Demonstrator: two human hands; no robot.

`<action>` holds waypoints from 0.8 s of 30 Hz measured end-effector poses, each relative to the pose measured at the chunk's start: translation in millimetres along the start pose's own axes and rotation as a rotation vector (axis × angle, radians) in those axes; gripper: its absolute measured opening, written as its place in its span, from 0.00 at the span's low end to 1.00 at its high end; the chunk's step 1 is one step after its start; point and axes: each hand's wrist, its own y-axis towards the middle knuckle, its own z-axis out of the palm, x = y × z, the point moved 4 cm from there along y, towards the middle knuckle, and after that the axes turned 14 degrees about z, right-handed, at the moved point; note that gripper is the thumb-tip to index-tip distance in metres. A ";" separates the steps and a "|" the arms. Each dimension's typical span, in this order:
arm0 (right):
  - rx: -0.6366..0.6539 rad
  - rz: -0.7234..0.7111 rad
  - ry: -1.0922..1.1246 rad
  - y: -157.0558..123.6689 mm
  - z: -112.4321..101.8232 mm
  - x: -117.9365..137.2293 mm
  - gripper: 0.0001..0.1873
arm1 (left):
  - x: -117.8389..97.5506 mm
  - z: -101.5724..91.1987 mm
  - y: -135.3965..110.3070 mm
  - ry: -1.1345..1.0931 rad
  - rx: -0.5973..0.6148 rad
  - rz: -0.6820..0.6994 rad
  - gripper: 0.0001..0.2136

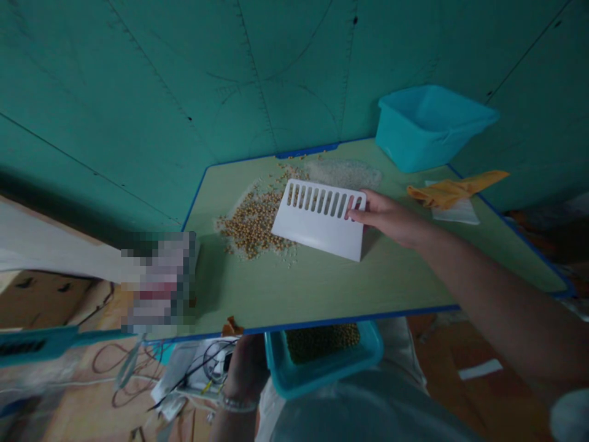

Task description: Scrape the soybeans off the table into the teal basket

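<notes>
My right hand grips the right edge of a white slotted plastic scraper, which rests on the pale green table against a heap of tan beans. A patch of white grains lies just beyond the beans. Below the table's front edge, my left hand holds the side of a teal tray half under the table, with tan beans inside it. The left fingers are hidden by the tray and table edge.
A teal plastic bin stands at the far right corner. An orange cloth lies over a white paper at the right edge. Teal walls close in behind. Cables and clutter lie on the floor at left.
</notes>
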 end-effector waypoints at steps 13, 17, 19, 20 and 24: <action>0.130 0.031 0.004 -4.6 6.1 1.9 0.08 | -5.2 1.5 -1.5 0.116 -0.069 0.010 0.11; 0.178 0.057 0.015 -6.1 8.2 1.8 0.08 | -7.7 1.4 -2.2 0.104 -0.065 0.015 0.11; 0.205 0.086 0.020 -6.5 9.3 1.4 0.09 | -8.4 1.4 -1.8 0.099 -0.057 0.010 0.11; 0.219 0.098 0.024 -6.6 9.9 1.2 0.08 | -8.6 1.4 -1.5 0.097 -0.053 0.007 0.11; 0.255 0.104 0.022 -7.1 11.1 1.1 0.09 | -8.8 1.6 -0.7 0.099 -0.053 0.019 0.11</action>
